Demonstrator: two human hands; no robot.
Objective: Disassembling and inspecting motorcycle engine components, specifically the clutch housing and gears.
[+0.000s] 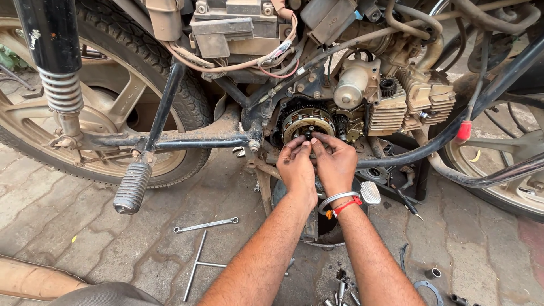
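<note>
Two hands, left hand [297, 164] and right hand [335, 161], fingers pinched together at one clutch [307, 123] on the motorcycle engine; two spanners [205, 225] on paving; footrest [132, 187] left.

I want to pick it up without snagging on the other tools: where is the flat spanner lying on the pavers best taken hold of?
Grip the flat spanner at its thin middle shank, coming straight down from above. It lies flat on the pavers, both ring ends clear, and apart from the T-handle wrench just below it. Both hands are up at the clutch.
</note>
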